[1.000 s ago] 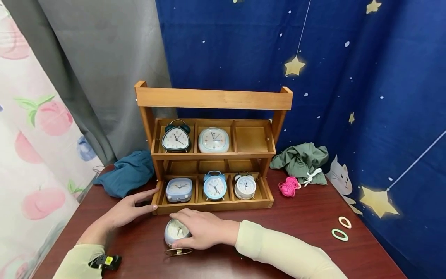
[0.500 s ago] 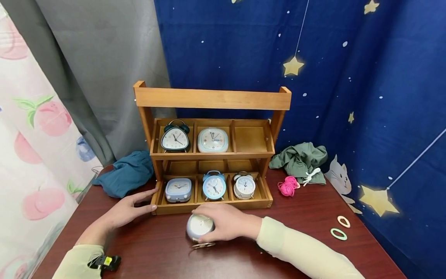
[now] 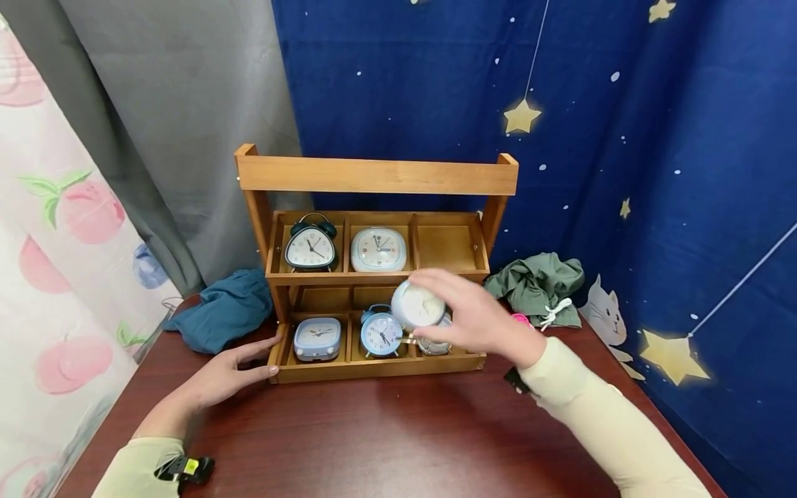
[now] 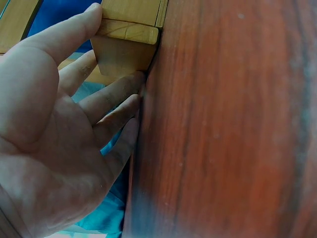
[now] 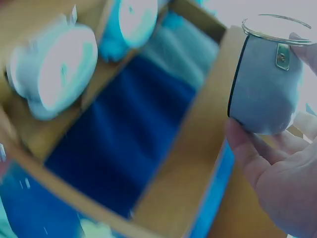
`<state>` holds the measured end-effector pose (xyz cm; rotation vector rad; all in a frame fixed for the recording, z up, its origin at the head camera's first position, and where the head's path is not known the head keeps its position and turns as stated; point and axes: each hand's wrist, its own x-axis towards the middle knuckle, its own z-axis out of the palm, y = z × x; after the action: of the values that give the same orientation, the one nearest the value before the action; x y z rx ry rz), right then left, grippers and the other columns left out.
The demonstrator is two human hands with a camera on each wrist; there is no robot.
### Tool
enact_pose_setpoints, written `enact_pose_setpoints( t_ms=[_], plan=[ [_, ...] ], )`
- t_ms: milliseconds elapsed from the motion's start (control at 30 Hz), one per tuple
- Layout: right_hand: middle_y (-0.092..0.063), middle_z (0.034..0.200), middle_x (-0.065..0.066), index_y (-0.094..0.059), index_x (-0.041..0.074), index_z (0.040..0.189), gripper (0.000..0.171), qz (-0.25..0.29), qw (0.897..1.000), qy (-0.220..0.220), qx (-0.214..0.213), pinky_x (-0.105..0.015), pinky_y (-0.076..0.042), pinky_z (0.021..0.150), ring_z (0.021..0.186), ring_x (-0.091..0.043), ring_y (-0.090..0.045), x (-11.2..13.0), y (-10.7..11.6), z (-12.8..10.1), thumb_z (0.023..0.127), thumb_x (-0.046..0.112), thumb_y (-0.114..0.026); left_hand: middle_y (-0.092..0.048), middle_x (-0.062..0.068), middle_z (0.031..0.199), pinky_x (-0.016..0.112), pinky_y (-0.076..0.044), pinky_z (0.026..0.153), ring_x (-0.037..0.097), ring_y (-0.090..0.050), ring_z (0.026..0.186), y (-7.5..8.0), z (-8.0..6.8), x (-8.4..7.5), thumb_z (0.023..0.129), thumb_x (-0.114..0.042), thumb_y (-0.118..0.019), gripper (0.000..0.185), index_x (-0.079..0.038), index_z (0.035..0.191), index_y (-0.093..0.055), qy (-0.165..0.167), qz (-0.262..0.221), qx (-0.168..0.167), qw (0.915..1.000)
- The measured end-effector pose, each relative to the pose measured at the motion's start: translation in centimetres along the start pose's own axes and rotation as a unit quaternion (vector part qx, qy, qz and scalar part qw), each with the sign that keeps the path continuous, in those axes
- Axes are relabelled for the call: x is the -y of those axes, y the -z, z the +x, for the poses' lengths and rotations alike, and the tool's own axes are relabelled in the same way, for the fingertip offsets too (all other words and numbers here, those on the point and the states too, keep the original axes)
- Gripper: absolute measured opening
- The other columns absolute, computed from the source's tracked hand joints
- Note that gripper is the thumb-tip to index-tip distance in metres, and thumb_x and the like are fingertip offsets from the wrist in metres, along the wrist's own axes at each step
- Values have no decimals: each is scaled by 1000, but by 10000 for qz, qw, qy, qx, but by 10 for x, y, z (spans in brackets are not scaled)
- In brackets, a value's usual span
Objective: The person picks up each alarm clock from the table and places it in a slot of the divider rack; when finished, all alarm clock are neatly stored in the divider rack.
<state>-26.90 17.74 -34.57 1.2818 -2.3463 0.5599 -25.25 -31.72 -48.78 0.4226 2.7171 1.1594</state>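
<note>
**Round clock held aloft before wooden rack**

Right hand (image 3: 473,319): fingers curled around a pale round alarm clock (image 3: 417,305), gripping its body; wire ring stand visible in the right wrist view. Clock raised off the table (image 3: 386,436), in front of the lower tier's right side, below the empty upper right compartment (image 3: 447,247).

Left hand (image 3: 218,377): fingers straight and slightly spread, thumb and fingertips pressed against the lower left corner of the wooden rack (image 3: 373,176), palm on the table.

Upper tier: triangular dark clock (image 3: 310,246), square pale clock (image 3: 378,249). Lower tier: blue rectangular clock (image 3: 317,338), blue twin-bell clock (image 3: 380,332).
</note>
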Motion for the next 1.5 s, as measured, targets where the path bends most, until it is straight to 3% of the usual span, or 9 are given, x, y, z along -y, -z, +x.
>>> enact_pose_setpoints(
  t_ms=[233,467,600,867,1300,1500],
  plan=[
    [-58,162,-15,-60,6,159,85,-415,9970,-397,-510,-57,-55,112,144,-35,-59,-33,44,17,88,35,-98,-54,23,165,71,-44,117,47,-54,148,-1,2,1,105,-55,-75,80,-16,170,-50,14,49,-10,10000],
    [-57,163,-16,-60,3,158,82,-677,9936,-747,-501,-58,-54,112,146,-36,-57,-57,65,30,91,32,-97,-55,24,164,72,-45,116,47,-55,148,-2,3,0,105,-51,-77,78,-15,169,-51,-28,43,-8,10000],
    [-55,164,-17,-59,3,159,81,-761,9920,-958,-297,-58,-51,116,148,-38,-56,-66,68,38,92,29,-96,-55,24,164,71,-46,116,46,-55,148,-1,3,1,105,-51,-77,78,-15,170,-50,-26,71,-5,10000],
    [-45,172,-18,-53,6,165,82,-933,9866,-1232,518,-59,-45,122,155,-41,-47,-77,56,46,96,28,-91,-54,24,165,71,-46,116,46,-55,147,-3,1,1,106,-47,-77,76,-16,170,-50,-45,-33,-9,10000],
    [-46,171,-21,-52,2,164,77,-801,9823,-1355,1012,-59,-31,132,160,-44,-36,-80,58,55,99,24,-87,-53,23,166,73,-44,117,47,-54,149,0,2,2,105,-52,-76,78,-17,170,-50,-24,60,-22,10000],
    [-51,167,-18,-58,4,161,72,-823,9759,-1532,1315,-59,-33,130,159,-44,-37,-77,63,61,99,26,-88,-54,24,165,73,-45,116,48,-54,148,0,1,2,106,-50,-76,77,-16,170,-50,-76,110,-28,9999]
  ],
)
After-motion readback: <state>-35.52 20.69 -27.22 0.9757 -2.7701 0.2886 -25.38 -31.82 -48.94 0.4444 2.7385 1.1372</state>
